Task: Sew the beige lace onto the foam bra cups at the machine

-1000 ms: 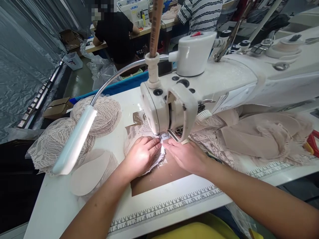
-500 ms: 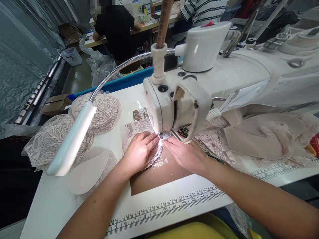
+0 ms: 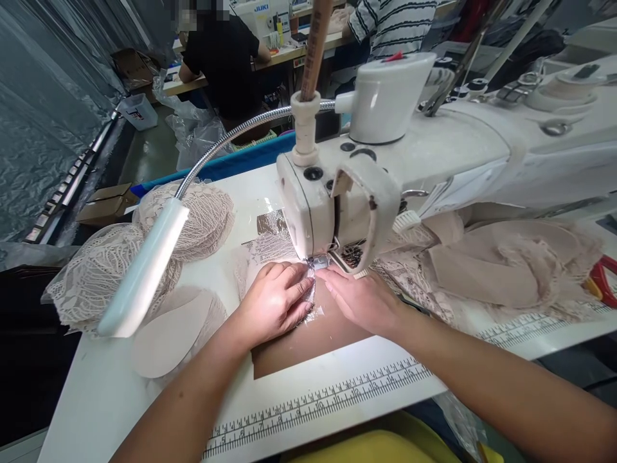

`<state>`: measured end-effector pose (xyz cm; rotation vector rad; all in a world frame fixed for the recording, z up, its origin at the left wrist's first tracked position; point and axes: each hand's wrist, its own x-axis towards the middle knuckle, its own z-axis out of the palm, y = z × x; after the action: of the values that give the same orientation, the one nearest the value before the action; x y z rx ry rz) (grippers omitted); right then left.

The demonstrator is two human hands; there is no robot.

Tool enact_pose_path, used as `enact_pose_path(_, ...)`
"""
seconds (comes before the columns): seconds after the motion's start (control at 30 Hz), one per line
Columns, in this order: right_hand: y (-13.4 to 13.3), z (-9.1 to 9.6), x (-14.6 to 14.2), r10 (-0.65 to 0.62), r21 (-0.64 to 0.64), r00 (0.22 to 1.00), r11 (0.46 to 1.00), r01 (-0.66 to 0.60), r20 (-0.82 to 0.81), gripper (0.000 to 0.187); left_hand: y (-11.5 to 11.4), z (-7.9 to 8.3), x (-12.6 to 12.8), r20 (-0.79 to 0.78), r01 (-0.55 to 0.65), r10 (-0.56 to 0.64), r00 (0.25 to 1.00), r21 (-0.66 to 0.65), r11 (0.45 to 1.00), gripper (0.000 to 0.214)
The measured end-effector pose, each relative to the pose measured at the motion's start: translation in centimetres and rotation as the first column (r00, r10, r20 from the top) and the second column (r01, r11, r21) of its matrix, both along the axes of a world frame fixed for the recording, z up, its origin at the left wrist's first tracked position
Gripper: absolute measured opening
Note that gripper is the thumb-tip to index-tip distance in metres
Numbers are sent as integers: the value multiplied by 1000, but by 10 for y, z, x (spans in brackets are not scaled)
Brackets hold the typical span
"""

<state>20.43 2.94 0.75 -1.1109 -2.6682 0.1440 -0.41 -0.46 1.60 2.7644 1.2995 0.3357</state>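
My left hand (image 3: 274, 301) lies flat, fingers together, pressing a beige lace piece (image 3: 258, 252) onto the sewing bed just left of the presser foot (image 3: 319, 262). My right hand (image 3: 359, 297) lies flat on the other side of the foot, fingertips at the lace edge. Both hands touch the lace directly under the head of the white sewing machine (image 3: 434, 161). The needle itself is hidden by the machine head.
A gooseneck lamp (image 3: 144, 267) hangs over the left of the white table (image 3: 110, 399). Stacked lace cups (image 3: 193, 212) and a foam cup (image 3: 168, 331) lie left; a heap of beige pieces (image 3: 486, 263) lies right. Red scissors (image 3: 602, 280) at far right. Other people work behind.
Both hands have stayed at the presser foot, easing the lace slightly. The view shifted a little as my head moved.
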Motion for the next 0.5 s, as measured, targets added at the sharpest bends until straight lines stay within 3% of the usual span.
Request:
enact_pose_path(0.2,0,4,0,99,-42,995,994,-99,5,31,-1,-2,-1,19,76,-76,997,-3,997,34)
enact_pose_path(0.5,-2,5,-4,-9,-29,996,1000,11,89,37,-5,-1,10,-43,-41,43,998,45,998,33)
